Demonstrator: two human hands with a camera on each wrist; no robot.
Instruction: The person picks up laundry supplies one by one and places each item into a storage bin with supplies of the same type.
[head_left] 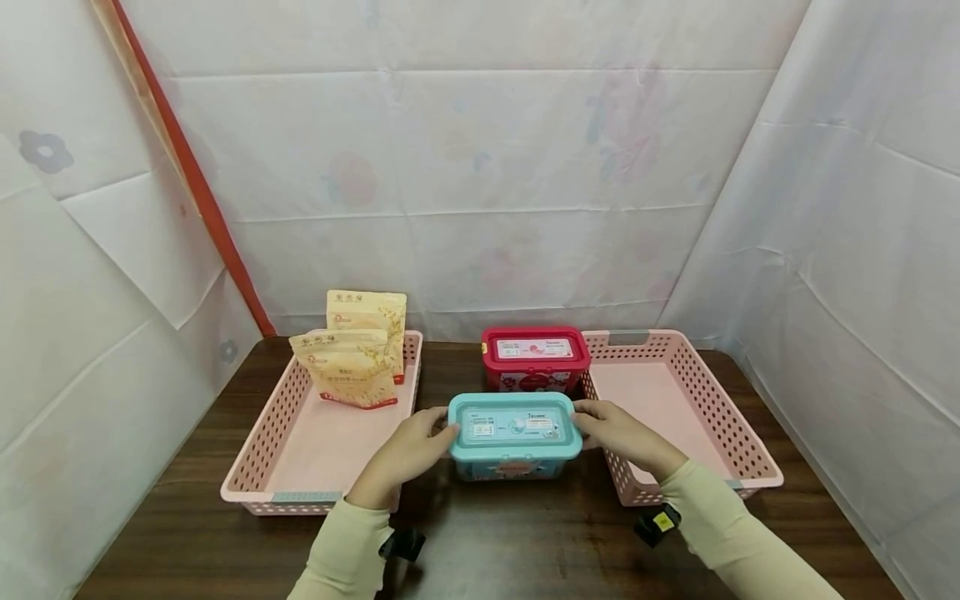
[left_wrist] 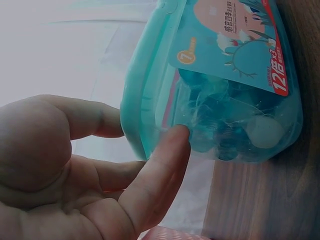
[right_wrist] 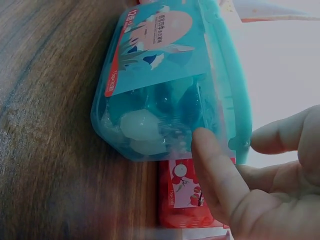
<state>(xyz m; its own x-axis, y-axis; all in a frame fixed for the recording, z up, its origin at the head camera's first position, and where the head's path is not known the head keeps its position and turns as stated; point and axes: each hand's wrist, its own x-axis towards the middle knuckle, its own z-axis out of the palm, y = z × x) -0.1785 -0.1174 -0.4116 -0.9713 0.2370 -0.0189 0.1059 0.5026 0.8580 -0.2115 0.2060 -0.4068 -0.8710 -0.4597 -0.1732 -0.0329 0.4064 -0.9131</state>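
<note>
A teal plastic tub of laundry pods (head_left: 516,427) with its lid on is at the middle of the table, pods showing through its clear end wall. My left hand (head_left: 414,446) holds its left end, thumb at the lid's edge and fingers against the side below the rim. At the opposite end, my right hand (head_left: 621,433) holds it the same way, with the thumb (right_wrist: 280,132) at the lid rim. In both wrist views the tub's base is right at the wooden tabletop. Just behind it stands a red tub of laundry pods (head_left: 536,358), lid on.
On the left, a pink basket (head_left: 255,454) holds two yellow pouches (head_left: 348,367) standing at its back. Another pink basket (head_left: 693,400) lies to the right, close beside the red tub. White patterned sheeting (head_left: 465,167) hangs behind and along both sides of the dark wooden table (head_left: 517,542).
</note>
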